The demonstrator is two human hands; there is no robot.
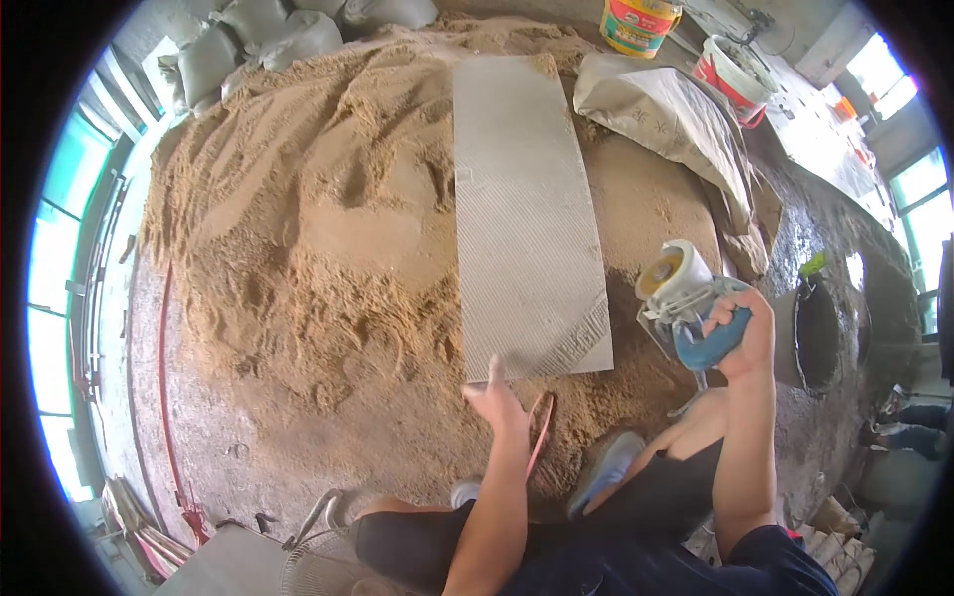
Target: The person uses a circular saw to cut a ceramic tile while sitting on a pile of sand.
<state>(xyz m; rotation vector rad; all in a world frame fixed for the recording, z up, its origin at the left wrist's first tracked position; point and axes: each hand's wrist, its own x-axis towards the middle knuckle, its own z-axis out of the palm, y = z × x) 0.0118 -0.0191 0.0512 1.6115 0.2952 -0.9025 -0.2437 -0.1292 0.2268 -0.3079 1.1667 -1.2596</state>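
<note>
A long grey tile [527, 209] with fine ridges lies lengthwise in front of me, resting on sand. A darker diagonal patch of ridges marks its near right corner. At the tile's near left edge is my left hand [497, 402], a digit stretched over the top; the other fingers are partly hidden and seem to grip the edge. My right hand [740, 333] is closed round the blue handle of a handheld power tool [686, 293], held up to the right of the tile. The tool has a white round body with a yellow centre and a metal base.
Loose sand [328, 248] spreads across the floor. Right of the tile lies a pale woven sack [666, 109], with a yellow-and-red bucket [638, 25] and a white bucket [735, 74] beyond. Filled bags [268, 30] stand far left. A red cord [165, 377] runs along the left.
</note>
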